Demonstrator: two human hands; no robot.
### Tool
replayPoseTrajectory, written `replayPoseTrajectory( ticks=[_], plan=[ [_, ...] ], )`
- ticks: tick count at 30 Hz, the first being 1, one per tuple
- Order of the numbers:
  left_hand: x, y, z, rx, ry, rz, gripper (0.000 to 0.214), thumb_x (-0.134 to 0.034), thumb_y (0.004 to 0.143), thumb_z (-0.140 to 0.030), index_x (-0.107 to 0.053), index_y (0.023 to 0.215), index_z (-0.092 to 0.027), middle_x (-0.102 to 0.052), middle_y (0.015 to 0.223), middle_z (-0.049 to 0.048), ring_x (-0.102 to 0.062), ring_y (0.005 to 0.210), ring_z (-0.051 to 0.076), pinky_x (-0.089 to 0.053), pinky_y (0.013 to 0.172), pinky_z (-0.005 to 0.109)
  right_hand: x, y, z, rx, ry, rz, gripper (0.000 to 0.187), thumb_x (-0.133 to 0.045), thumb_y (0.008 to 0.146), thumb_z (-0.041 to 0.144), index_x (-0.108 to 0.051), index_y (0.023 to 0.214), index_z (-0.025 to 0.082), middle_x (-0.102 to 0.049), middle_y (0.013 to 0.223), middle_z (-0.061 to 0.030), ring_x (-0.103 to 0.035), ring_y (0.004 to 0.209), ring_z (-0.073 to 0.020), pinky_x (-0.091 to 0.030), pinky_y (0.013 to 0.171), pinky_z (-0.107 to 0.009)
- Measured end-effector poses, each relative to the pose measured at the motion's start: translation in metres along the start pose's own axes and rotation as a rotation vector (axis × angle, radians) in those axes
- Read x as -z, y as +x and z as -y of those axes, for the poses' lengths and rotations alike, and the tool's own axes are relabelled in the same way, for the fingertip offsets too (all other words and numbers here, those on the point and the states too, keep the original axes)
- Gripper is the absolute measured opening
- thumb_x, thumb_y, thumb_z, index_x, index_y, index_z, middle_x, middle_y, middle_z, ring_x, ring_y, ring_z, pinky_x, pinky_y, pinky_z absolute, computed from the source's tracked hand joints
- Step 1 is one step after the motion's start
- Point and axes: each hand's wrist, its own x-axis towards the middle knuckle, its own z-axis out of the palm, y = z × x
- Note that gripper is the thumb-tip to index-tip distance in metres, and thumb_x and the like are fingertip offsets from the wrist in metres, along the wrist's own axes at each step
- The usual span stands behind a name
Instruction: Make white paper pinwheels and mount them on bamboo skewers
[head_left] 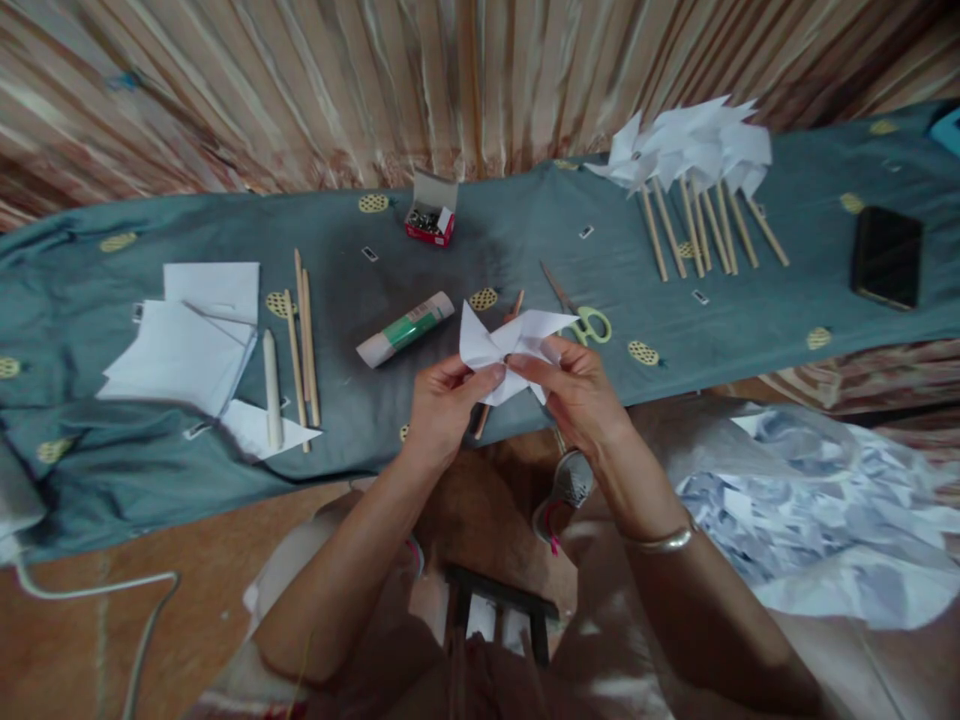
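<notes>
Paper pinwheel (510, 350) pinched by left hand (442, 405), right hand (577, 395), over table edge (675, 385).

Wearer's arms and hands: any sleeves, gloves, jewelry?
No gloves: the left hand and right hand are both bare. Both forearms are uncovered, with no sleeve in view up to the elbows. The right wrist carries a thin metallic bangle; the left wrist has nothing on it. No rings that I can make out.
</notes>
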Motion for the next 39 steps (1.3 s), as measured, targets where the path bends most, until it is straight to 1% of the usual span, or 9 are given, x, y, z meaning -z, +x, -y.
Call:
replayPoseTrajectory(
  ticks=[5,9,16,20,27,31,34,37,39],
  plan=[
    [0.001,0.001,0.001,-0.018,0.021,-0.012,0.024,-0.087,0.056,-0.032,-0.078,0.075,-0.021,-0.076,0.076,-0.0004,-0.063,0.065,0.011,-0.049,0.067,0.024,0.0,0.0,0.0,-0.004,-0.006,-0.016,0.023,-0.087,0.054,0.033,-0.07,0.067,0.023,-0.069,0.068,0.0047,-0.057,0.059,-0.0109,-0.048,0.06,-0.026],
    [0.001,0.001,0.001,-0.034,0.055,-0.026,0.025,-0.087,0.056,-0.034,-0.078,0.075,-0.021,-0.075,0.074,-0.0007,-0.061,0.063,0.011,-0.047,0.064,0.023,-0.001,0.0,0.0,0.0,-0.017,-0.031,0.026,-0.088,0.052,0.034,-0.069,0.066,0.023,-0.069,0.069,0.0049,-0.057,0.059,-0.0112,-0.049,0.061,-0.027],
    [0.002,0.001,0.002,-0.066,0.077,-0.043,0.025,-0.087,0.056,-0.035,-0.078,0.073,-0.02,-0.075,0.073,-0.0001,-0.061,0.062,0.012,-0.047,0.062,0.024,0.0,-0.001,-0.001,0.009,-0.047,-0.011,0.024,-0.086,0.055,0.036,-0.071,0.069,0.024,-0.068,0.067,0.0046,-0.057,0.059,-0.012,-0.05,0.064,-0.029],
    [0.001,0.002,0.003,-0.051,0.041,-0.037,0.025,-0.088,0.056,-0.034,-0.077,0.072,-0.019,-0.074,0.073,0.0007,-0.061,0.062,0.012,-0.047,0.063,0.024,0.001,0.0,-0.003,0.022,-0.058,-0.02,0.025,-0.087,0.055,0.036,-0.071,0.071,0.026,-0.069,0.07,0.0045,-0.059,0.064,-0.0132,-0.05,0.066,-0.029],
    [-0.004,0.004,0.003,-0.013,-0.046,-0.048,0.028,-0.089,0.053,-0.034,-0.076,0.071,-0.017,-0.074,0.07,0.0012,-0.062,0.061,0.011,-0.049,0.064,0.024,0.001,0.003,-0.008,0.114,-0.058,-0.036,0.021,-0.085,0.06,0.033,-0.07,0.073,0.025,-0.068,0.072,0.0052,-0.057,0.065,-0.0116,-0.049,0.068,-0.028],
    [-0.007,0.005,0.001,0.006,-0.07,-0.046,0.028,-0.088,0.054,-0.033,-0.076,0.073,-0.016,-0.074,0.069,0.0016,-0.064,0.063,0.012,-0.05,0.066,0.025,0.003,0.005,-0.008,0.215,-0.116,-0.113,0.026,-0.084,0.061,0.034,-0.066,0.078,0.026,-0.069,0.084,0.0033,-0.062,0.076,-0.0146,-0.052,0.075,-0.03],
    [-0.008,0.005,0.0,0.023,-0.08,-0.058,0.03,-0.088,0.054,-0.034,-0.076,0.075,-0.016,-0.074,0.07,0.0026,-0.065,0.064,0.014,-0.051,0.069,0.026,0.01,0.005,-0.006,0.357,-0.26,-0.208,0.027,-0.079,0.067,0.033,-0.064,0.088,0.027,-0.066,0.112,-0.0002,-0.063,0.1,-0.0185,-0.05,0.089,-0.035],
    [-0.008,0.007,0.0,0.031,-0.096,-0.07,0.031,-0.088,0.052,-0.033,-0.076,0.074,-0.016,-0.074,0.07,0.0025,-0.065,0.063,0.013,-0.052,0.068,0.025,0.018,-0.002,-0.002,0.566,-0.47,-0.306,0.026,-0.074,0.074,0.032,-0.063,0.098,0.027,-0.051,0.139,-0.0033,-0.05,0.127,-0.0243,-0.044,0.101,-0.043],
    [-0.008,0.008,0.0,0.027,-0.098,-0.082,0.03,-0.088,0.052,-0.033,-0.076,0.074,-0.017,-0.074,0.07,0.0018,-0.065,0.062,0.013,-0.052,0.067,0.025,0.019,-0.011,0.002,0.688,-0.613,-0.326,0.027,-0.071,0.078,0.03,-0.062,0.104,0.027,-0.045,0.144,-0.0051,-0.043,0.135,-0.0271,-0.04,0.106,-0.049]
  ],
)
